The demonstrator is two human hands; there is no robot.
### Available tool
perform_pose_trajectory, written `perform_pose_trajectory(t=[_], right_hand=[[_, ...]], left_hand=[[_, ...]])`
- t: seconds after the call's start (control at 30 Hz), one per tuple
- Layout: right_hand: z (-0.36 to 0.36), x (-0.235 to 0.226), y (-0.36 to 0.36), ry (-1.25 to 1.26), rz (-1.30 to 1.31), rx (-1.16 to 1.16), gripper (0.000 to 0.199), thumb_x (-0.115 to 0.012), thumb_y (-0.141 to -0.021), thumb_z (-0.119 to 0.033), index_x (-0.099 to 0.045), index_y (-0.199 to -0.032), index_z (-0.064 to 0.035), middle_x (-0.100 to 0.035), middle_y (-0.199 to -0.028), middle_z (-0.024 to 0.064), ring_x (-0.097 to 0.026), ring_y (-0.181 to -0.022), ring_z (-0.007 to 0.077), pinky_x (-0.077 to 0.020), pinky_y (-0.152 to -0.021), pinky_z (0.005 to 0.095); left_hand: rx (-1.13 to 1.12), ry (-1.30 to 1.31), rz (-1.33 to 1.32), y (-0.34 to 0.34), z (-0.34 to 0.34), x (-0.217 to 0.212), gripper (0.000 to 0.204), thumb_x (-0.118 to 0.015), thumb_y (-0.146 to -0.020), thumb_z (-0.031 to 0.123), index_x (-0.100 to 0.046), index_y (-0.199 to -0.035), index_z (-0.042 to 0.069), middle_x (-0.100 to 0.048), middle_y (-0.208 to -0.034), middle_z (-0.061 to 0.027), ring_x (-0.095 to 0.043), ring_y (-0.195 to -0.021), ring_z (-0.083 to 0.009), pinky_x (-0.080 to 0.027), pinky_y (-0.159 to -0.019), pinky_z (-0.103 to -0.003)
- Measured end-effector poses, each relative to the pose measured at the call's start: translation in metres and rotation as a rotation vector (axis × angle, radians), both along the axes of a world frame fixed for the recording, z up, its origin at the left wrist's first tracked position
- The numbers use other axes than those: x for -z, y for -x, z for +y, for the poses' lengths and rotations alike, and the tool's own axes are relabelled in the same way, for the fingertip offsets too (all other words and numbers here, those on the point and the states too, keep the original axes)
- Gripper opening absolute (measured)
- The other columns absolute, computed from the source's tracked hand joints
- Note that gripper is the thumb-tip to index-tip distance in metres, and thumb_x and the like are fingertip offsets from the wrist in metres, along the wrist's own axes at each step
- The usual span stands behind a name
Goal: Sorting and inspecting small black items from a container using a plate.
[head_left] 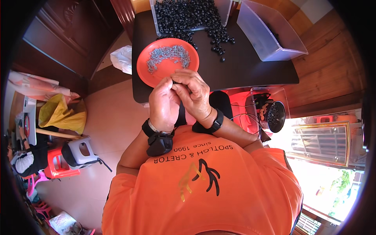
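Observation:
My left hand [162, 105] and my right hand [194, 93] meet at the near rim of an orange-red plate [141, 62]. Their fingertips are pinched together around a small black part [174, 82], mostly covered by the fingers. It looks like the black pieces on the table, though I cannot make out its full shape. On the plate lies a curved heap of small silvery metal pieces [170, 52]. Beyond it, many round black plastic pieces with holes [188, 17] fill a clear bin [154, 19] and spill onto the table.
The dark table [250, 72] has a rounded near edge. On its right stands a translucent bin [270, 35] with a few dark pieces inside. Below right is a round dark tin [276, 116] in a clear box, with cables beside it. Stools [80, 152] stand on the left.

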State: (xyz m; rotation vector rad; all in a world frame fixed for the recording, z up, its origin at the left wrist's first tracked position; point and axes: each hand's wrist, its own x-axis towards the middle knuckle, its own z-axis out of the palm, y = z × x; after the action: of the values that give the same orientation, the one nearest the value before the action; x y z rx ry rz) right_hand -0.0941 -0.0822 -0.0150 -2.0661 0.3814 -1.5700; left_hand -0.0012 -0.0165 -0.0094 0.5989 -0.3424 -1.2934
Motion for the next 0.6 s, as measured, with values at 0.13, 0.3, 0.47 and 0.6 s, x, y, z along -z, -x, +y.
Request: perform_pose_trajectory(t=[0.13, 0.3, 0.47, 0.6], right_hand=[[-0.002, -0.006, 0.003, 0.008, -0.026, 0.016, 0.024, -0.073, -0.070, 0.000, -0.064, -0.092, -0.0053, -0.067, -0.092, 0.0077, -0.064, -0.091, 0.0272, -0.0503, -0.082, 0.0362], [-0.006, -0.021, 0.011, -0.048, 0.021, -0.002, 0.024, -0.072, -0.069, 0.002, -0.066, -0.092, -0.0063, -0.067, -0.090, 0.0064, -0.063, -0.092, 0.0257, -0.0507, -0.078, 0.0347], [-0.008, -0.025, 0.017, -0.088, 0.104, -0.020, 0.030, -0.073, -0.071, 0.004, -0.066, -0.098, -0.0062, -0.065, -0.098, 0.0091, -0.062, -0.091, 0.0198, -0.0519, -0.071, 0.0285], [-0.011, -0.025, 0.018, -0.044, 0.107, -0.042, 0.031, -0.073, -0.071, 0.004, -0.066, -0.099, -0.0065, -0.064, -0.100, 0.0090, -0.062, -0.088, 0.0186, -0.0518, -0.071, 0.0279]], left_hand=[[0.056, 0.089, -0.020, 0.001, -0.002, -0.010, 0.024, -0.041, -0.097, 0.021, -0.055, -0.103, 0.003, -0.055, -0.105, -0.0055, -0.053, -0.101, -0.0156, -0.041, -0.090, -0.031], [0.084, 0.143, -0.071, 0.002, -0.007, -0.017, 0.029, -0.041, -0.096, 0.021, -0.055, -0.112, 0.001, -0.056, -0.109, -0.0074, -0.052, -0.104, -0.0168, -0.040, -0.092, -0.033], [0.107, 0.157, -0.044, 0.000, -0.006, -0.014, 0.029, -0.041, -0.096, 0.021, -0.055, -0.112, 0.001, -0.056, -0.111, -0.0075, -0.050, -0.106, -0.0168, -0.039, -0.092, -0.033], [0.104, 0.139, -0.015, 0.001, -0.006, -0.018, 0.029, -0.041, -0.096, 0.021, -0.055, -0.112, 0.002, -0.055, -0.110, -0.0065, -0.050, -0.103, -0.0164, -0.039, -0.090, -0.032]])
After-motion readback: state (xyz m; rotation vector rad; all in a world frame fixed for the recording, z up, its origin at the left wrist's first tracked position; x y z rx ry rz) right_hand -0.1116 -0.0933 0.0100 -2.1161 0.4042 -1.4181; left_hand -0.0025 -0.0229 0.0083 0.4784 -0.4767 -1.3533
